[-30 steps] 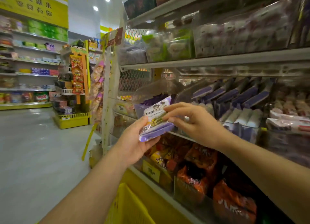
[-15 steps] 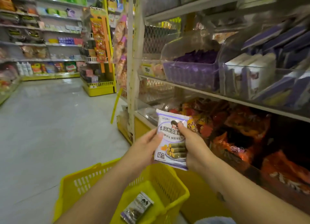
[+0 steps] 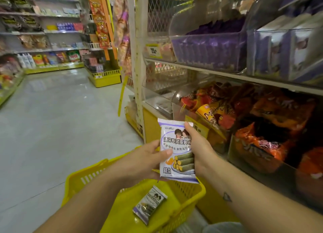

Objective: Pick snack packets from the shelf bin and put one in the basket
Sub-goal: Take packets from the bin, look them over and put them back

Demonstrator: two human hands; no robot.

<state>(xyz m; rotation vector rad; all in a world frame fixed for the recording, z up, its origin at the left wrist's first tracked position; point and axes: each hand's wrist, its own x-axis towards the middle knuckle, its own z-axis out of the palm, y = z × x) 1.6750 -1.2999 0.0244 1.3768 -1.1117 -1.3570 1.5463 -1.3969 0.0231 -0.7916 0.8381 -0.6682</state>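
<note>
A second ago the snack packet (image 3: 176,150) was level with the purple shelf bin (image 3: 209,47). It now stands upright, lower, directly above the yellow basket (image 3: 83,178). The left hand (image 3: 145,161) presses its thumb on the front, fingers curled behind the left edge. The right hand (image 3: 201,149) stays clamped round the right edge. A second packet (image 3: 150,204) lies flat on the basket floor.

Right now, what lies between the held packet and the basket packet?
Head view: nothing; held packet and lower packet are separated by bare basket floor.
</note>
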